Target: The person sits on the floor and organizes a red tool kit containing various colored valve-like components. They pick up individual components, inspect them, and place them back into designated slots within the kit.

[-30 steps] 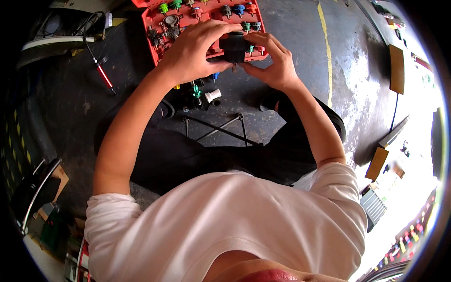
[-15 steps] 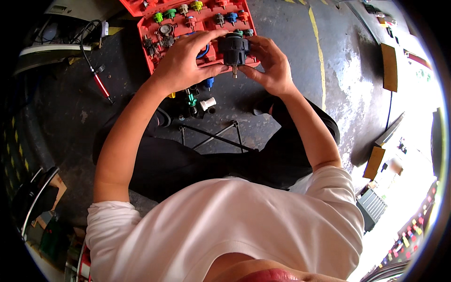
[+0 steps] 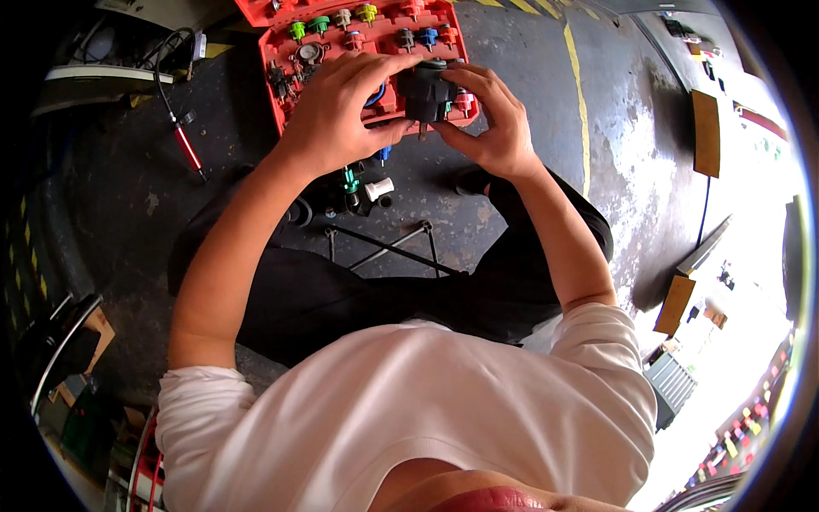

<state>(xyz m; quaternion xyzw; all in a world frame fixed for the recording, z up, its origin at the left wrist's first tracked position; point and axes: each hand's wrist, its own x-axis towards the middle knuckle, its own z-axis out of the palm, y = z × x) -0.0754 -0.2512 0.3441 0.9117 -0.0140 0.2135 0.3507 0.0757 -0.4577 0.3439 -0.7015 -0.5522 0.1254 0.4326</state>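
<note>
A black radiator cap adapter [image 3: 428, 91], ribbed and with a short metal stem at its lower end, is held up between my two hands. My left hand [image 3: 345, 107] grips its left side with fingers and thumb. From the other side, my right hand [image 3: 495, 119] has its fingertips on the adapter's upper right and its thumb near the stem. Behind it lies an open red tool case [image 3: 271, 81] with several coloured adapters, such as a blue one [image 3: 426, 36] and a lime-green one [image 3: 297, 31]. My hands cover part of the case.
Between my feet lie a white fitting [image 3: 379, 189], a green and black adapter [image 3: 351, 186] and a blue adapter [image 3: 383, 154]. A folding stool frame [image 3: 384, 249] is below them. On the left floor lies a red hand pump [image 3: 187, 148] with a black hose [image 3: 159, 77].
The adapter has tilted and turned slightly between my hands, with its stem now less exposed. The case appears slightly lower and further right in the view.
</note>
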